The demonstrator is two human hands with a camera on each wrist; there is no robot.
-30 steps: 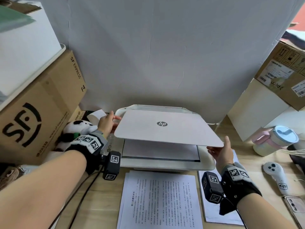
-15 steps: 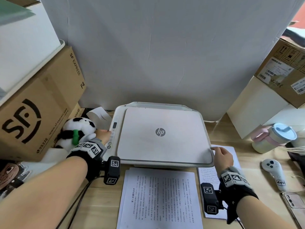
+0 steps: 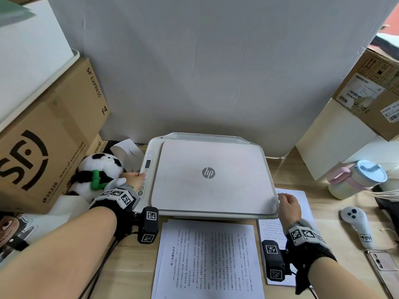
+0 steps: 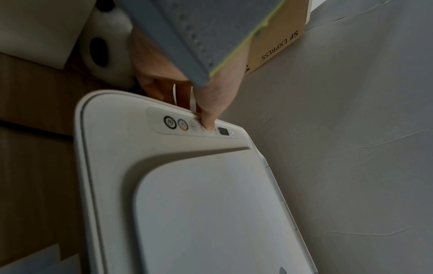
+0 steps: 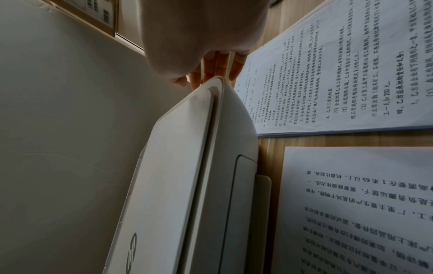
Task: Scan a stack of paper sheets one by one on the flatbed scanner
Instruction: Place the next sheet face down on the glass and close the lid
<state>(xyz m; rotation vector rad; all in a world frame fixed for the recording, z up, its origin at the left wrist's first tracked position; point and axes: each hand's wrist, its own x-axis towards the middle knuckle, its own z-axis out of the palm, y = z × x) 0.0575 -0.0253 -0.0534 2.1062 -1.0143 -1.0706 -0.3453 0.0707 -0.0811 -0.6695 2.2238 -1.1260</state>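
Note:
The white HP flatbed scanner (image 3: 211,180) sits at the back of the wooden desk with its lid down flat. My left hand (image 3: 133,178) is at its left side, one straight finger (image 4: 208,115) pressing a button on the control panel (image 4: 178,126). My right hand (image 3: 288,206) is at the lid's front right corner (image 5: 218,81), its fingers (image 5: 220,64) touching the edge. A stack of printed sheets (image 3: 209,262) lies in front of the scanner. A second pile of sheets (image 3: 269,229) lies to its right, under my right hand.
A panda plush (image 3: 97,171) and an SF Express carton (image 3: 43,137) crowd the scanner's left side. On the right stand cardboard boxes (image 3: 367,93), a lidded cup (image 3: 358,180), a white controller (image 3: 356,223) and a phone (image 3: 384,264).
The lid, held up a second ago, has come down flat on the scanner. My left hand left the lid's edge and moved to the control panel, where a finger now presses a button.

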